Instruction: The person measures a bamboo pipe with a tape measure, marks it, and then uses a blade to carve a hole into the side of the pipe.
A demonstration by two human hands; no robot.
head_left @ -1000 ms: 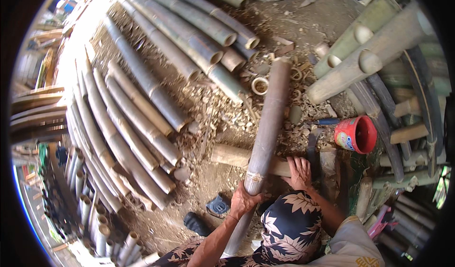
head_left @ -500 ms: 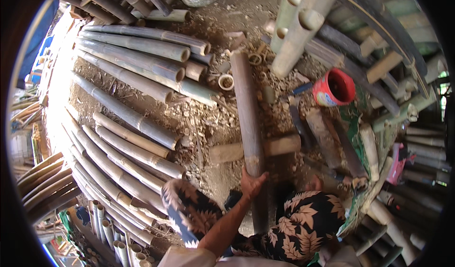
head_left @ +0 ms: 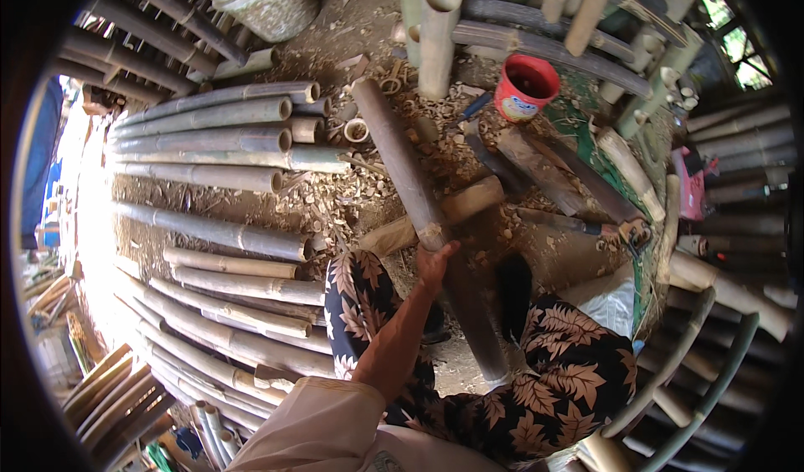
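Observation:
My left hand (head_left: 435, 264) is closed around a brown bamboo pole (head_left: 394, 149) just below one of its joints. The pole slants across a short wooden block (head_left: 476, 201) on the ground. Its far end points up toward the middle of the floor, and its near end comes down between my knees. My right hand is not in view. On the ground right of the block lies a bladed tool (head_left: 557, 219), its handle end near a green net.
Cut bamboo poles (head_left: 209, 141) lie in rows on the left. Wood chips (head_left: 322, 200) cover the ground. A red bucket (head_left: 526, 88) stands beyond the split bamboo pieces (head_left: 540, 170). Upright bamboo (head_left: 437, 45), a pale bucket (head_left: 272, 7) and a pink object (head_left: 689, 183) are farther off.
The view has swung to the right, and the pole now slants more, its far end toward the left. A hand-like shape by the right knee has gone from sight. My left hand keeps its grip.

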